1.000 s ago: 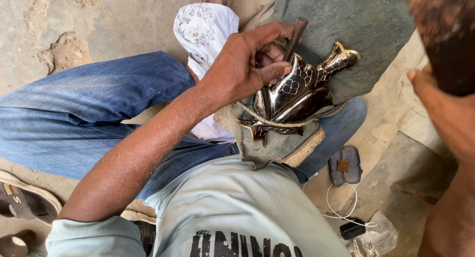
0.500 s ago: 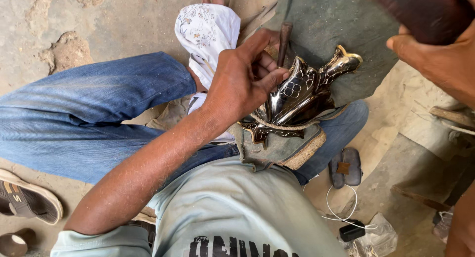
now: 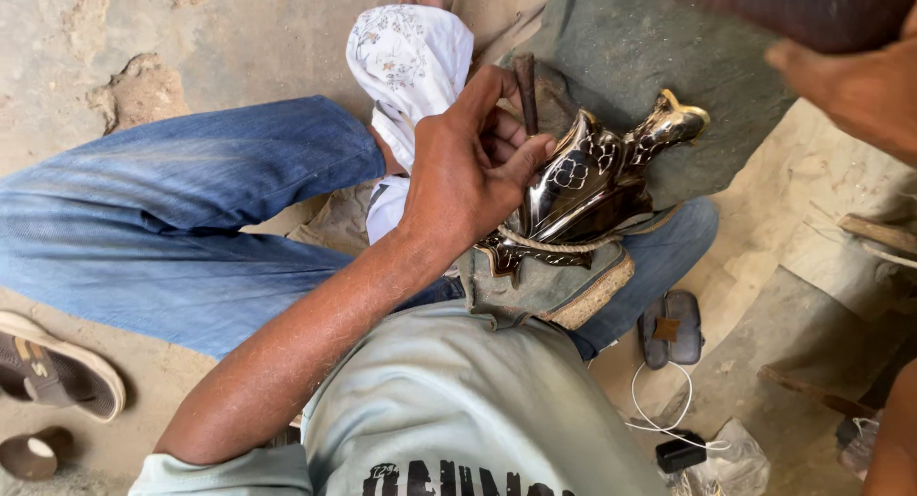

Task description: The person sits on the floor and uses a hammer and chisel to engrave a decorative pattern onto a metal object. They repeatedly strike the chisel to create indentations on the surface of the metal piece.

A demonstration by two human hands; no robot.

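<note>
Head view: the left hand (image 3: 468,171) pinches a thin dark punch (image 3: 525,90) upright against the shiny engraved metal piece (image 3: 587,186), which rests on a padded block (image 3: 554,291) in the lap. The right hand (image 3: 850,85), top right, grips a dark blurred tool (image 3: 802,9). A white patterned cloth (image 3: 406,62) lies over the knee; a sandal (image 3: 57,372) sits on the floor.

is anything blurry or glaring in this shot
Head view: the raised right hand and the dark tool it holds are blurred at the top edge; the polished metal piece throws bright reflections; the left hand and jeans are sharp, evenly daylit.
</note>
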